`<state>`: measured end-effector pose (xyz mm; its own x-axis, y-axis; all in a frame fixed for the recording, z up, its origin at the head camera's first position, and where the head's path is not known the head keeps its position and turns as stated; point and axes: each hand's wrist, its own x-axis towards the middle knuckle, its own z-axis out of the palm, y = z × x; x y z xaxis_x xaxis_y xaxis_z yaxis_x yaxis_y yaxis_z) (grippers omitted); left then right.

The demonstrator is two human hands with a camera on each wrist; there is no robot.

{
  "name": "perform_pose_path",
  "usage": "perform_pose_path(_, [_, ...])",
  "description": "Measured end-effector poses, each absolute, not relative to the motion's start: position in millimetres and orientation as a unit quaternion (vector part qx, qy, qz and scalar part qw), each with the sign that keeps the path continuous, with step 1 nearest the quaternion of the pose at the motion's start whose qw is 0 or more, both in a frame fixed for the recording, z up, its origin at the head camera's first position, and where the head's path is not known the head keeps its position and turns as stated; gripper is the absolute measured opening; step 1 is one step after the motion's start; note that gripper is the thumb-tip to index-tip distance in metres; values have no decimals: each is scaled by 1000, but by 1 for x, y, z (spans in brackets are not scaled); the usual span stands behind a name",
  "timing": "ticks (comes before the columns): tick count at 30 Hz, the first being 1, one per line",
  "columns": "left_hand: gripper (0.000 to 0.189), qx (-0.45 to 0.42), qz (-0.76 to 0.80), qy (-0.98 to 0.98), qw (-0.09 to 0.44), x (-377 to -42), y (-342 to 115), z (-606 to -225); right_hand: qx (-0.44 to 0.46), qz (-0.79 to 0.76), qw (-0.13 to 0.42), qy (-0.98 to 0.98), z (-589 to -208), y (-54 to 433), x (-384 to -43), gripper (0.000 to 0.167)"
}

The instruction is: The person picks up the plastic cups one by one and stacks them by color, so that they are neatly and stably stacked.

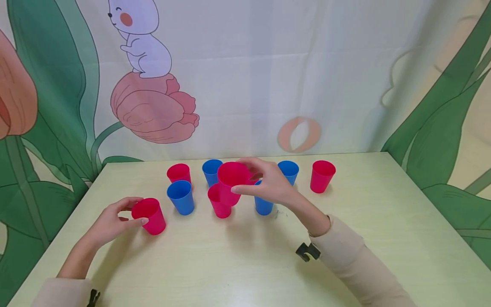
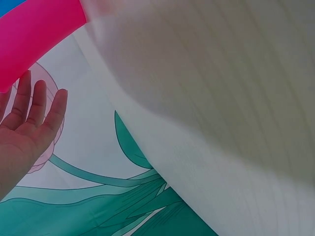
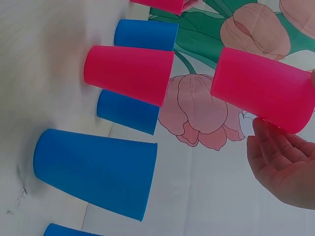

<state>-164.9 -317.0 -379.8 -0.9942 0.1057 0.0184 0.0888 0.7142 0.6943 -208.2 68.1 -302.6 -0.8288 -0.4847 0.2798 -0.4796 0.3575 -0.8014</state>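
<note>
The right hand (image 1: 268,184) is raised above the table, its fingers and thumb curled around a red cup (image 1: 231,181). The left hand (image 1: 115,221) is low, fingers bent around another red cup (image 1: 150,215).

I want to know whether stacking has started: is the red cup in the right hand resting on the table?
No. The right hand holds the red cup lifted above another red cup.

Two red plastic cups, both open-side up. One red cup (image 1: 150,216) is standing on desk (image 1: 383,221) at front left w/ left hand (image 1: 111,221) gripping it. Other red cup (image 1: 231,182) is hanging lifted, slightly tilted, in right hand (image 1: 268,183), above middle cups.
</note>
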Motion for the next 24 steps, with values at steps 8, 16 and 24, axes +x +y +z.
perform_pose_path(8, [69, 50, 377, 925, 13, -164, -319, -381, -302, -495, 7, 815, -300, 53, -210, 63])
perform_pose_path(16, [70, 52, 377, 924, 13, -165, -319, -381, -315, -490, 5, 813, -302, 36, -213, 62])
perform_pose_path(24, [70, 50, 375, 926, 15, -166, -319, -380, -342, -482, 5, 807, -301, 16, -213, 66])
